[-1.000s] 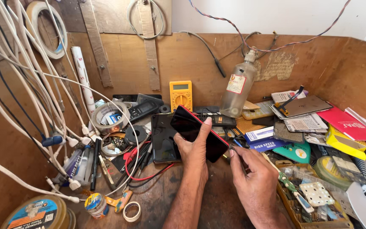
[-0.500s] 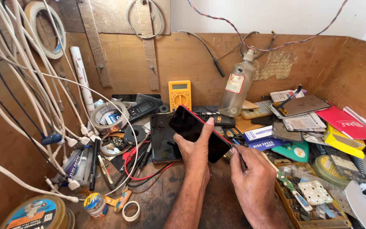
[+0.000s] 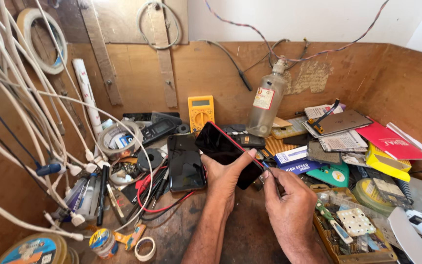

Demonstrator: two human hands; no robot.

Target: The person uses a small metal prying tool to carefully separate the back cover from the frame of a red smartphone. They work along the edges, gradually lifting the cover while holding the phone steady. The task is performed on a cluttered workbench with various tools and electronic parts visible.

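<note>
My left hand (image 3: 228,178) grips a black smartphone with a red edge (image 3: 220,144), tilted with its screen toward me above the bench. My right hand (image 3: 289,198) pinches a thin tool (image 3: 265,166) whose tip touches the phone's lower right edge. A second black phone (image 3: 185,162) lies flat on the wooden bench just left of my left hand. Red wires (image 3: 167,208) run under that phone.
A yellow multimeter (image 3: 200,110) and a clear bottle (image 3: 265,105) stand at the back wall. White cables (image 3: 35,122) hang on the left. Tape rolls (image 3: 120,137), pens and a tape ring (image 3: 145,248) crowd the left; cards, a red booklet (image 3: 391,142) and a parts tray (image 3: 355,234) fill the right.
The held phone has shifted slightly lower and closer to me; my right hand has moved with its tool against the phone's lower right edge.
</note>
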